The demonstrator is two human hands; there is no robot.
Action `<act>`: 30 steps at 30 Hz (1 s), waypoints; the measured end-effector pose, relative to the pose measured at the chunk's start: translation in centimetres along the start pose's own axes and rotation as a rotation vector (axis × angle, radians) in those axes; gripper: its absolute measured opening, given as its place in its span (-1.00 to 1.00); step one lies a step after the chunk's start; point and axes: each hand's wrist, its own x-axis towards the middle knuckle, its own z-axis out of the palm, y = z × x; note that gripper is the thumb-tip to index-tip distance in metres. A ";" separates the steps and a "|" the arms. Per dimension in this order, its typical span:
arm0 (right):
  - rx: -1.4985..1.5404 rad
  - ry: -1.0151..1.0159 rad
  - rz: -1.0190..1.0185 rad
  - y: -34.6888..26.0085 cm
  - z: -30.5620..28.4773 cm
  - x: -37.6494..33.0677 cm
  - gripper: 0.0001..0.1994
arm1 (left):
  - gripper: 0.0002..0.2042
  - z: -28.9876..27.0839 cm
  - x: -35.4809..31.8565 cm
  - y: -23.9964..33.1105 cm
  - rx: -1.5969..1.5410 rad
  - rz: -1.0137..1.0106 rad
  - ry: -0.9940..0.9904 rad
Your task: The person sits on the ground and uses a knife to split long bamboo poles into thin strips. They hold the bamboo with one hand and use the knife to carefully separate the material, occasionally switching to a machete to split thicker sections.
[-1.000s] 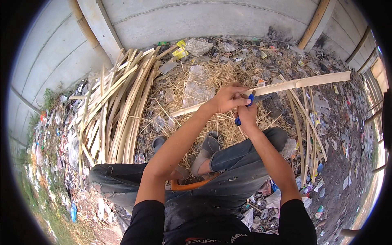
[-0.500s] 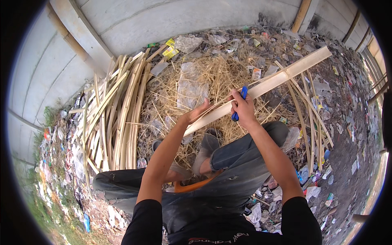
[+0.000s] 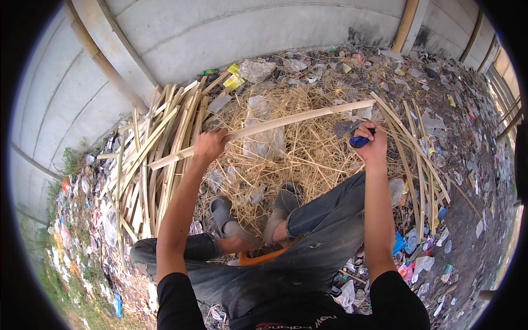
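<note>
My left hand (image 3: 211,144) is closed around a long, pale bamboo strip (image 3: 297,118) near its left part. The strip slants up to the right above the straw, its left end over the pile of strips. My right hand (image 3: 375,144), off to the right just below the strip's far end, is closed on a blue-handled knife (image 3: 359,142). Fingers cover part of the handle, and the blade cannot be made out clearly. A thin sliver runs from beside this hand toward the lower right; whether the hand holds it is unclear.
A pile of bamboo strips (image 3: 144,159) lies at left, with several more strips (image 3: 421,165) at right. Straw-like shavings (image 3: 319,148) spread before my grey shoes (image 3: 221,212). Litter covers the ground around. A concrete wall (image 3: 264,33) stands behind. An orange thing (image 3: 267,256) shows beneath my legs.
My left hand has moved up and left, carrying the bamboo strip, whose right end is now lower and farther left. My right hand with the knife has moved right, away from the strip.
</note>
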 end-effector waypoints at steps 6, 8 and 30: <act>0.581 0.160 0.135 -8.3 -1.2 0.6 -0.82 | -0.69 -3.5 -4.1 -7.3 0.014 0.212 0.137; 0.732 0.241 0.233 -9.6 -1.2 0.6 -0.86 | -0.68 -3.9 -4.3 -7.6 0.063 0.253 0.145; -2.122 0.617 -1.003 -17.9 2.6 5.3 -0.44 | -0.76 -24.6 -10.1 -9.5 0.476 -0.114 0.167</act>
